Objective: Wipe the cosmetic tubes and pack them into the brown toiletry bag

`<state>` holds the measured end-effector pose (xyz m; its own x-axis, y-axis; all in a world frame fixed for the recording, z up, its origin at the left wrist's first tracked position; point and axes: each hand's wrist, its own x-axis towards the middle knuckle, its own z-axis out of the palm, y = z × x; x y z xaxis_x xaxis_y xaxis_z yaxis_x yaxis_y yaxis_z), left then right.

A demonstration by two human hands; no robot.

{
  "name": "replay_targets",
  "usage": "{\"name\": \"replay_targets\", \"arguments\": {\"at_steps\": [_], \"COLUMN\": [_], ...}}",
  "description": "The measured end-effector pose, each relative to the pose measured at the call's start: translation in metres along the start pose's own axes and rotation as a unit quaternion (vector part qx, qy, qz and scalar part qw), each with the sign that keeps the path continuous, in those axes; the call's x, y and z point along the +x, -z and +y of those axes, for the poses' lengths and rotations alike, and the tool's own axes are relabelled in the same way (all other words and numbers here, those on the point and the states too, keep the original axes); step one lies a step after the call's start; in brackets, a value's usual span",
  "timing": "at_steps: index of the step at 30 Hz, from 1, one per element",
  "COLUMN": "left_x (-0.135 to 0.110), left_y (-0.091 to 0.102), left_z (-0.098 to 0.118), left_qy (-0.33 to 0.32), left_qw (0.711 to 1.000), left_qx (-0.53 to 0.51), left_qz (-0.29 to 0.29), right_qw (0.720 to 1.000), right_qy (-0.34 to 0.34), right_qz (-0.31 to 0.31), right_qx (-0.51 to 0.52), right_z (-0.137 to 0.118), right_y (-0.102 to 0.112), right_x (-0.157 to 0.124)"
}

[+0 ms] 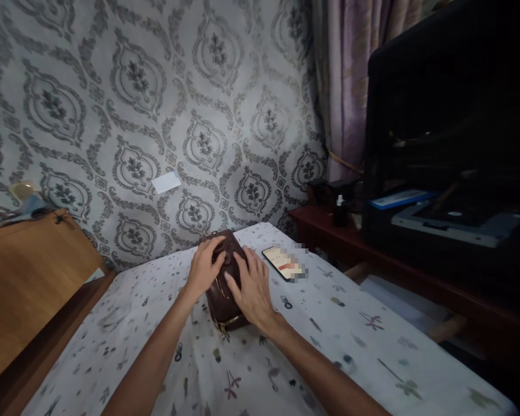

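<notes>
A dark brown leather pouch (pixel 221 300) with a gold zipper lies on the white patterned cloth (pixel 286 358) in the middle of the view. My left hand (pixel 204 267) rests on its far end, fingers curled over the top. My right hand (pixel 252 286) lies along its right side, fingers pressed flat against it. Just right of the pouch lies a smartphone (pixel 283 263) with its screen lit.
A wooden headboard or cabinet (pixel 30 271) stands at the left. A dark red shelf (pixel 398 271) at the right carries a black printer (pixel 450 144) and a small bottle (pixel 340 209). Patterned wallpaper with a white card (pixel 166 181) rises behind; a curtain (pixel 351 75) hangs at the corner.
</notes>
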<state>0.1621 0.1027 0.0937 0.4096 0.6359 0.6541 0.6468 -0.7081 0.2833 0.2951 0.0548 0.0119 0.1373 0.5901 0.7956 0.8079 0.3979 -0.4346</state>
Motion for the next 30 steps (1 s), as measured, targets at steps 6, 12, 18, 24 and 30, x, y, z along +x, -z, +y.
{"name": "replay_targets", "arguments": {"at_steps": [6, 12, 18, 24, 30], "left_x": [0.026, 0.057, 0.072, 0.077, 0.075], "left_y": [0.014, 0.013, 0.001, -0.014, -0.032], "left_z": [-0.012, -0.019, -0.017, -0.022, -0.033], "left_qy": [0.082, 0.087, 0.067, 0.116, 0.203], "left_qw": [0.995, 0.992, 0.994, 0.99, 0.964], "left_qx": [-0.043, -0.006, -0.015, -0.061, -0.168], "left_qz": [0.023, -0.088, -0.089, -0.046, 0.019], "right_qw": [0.997, 0.996, 0.996, 0.997, 0.997], "right_qy": [0.058, 0.077, 0.067, 0.059, 0.066], "right_qz": [-0.023, -0.021, -0.031, -0.036, -0.036], "right_qx": [-0.044, -0.047, -0.043, -0.032, -0.023], "right_z": [-0.005, -0.003, -0.005, -0.006, -0.006], "right_y": [-0.002, -0.003, -0.003, -0.002, 0.0], "right_x": [-0.007, -0.011, -0.011, -0.01, -0.01]}}
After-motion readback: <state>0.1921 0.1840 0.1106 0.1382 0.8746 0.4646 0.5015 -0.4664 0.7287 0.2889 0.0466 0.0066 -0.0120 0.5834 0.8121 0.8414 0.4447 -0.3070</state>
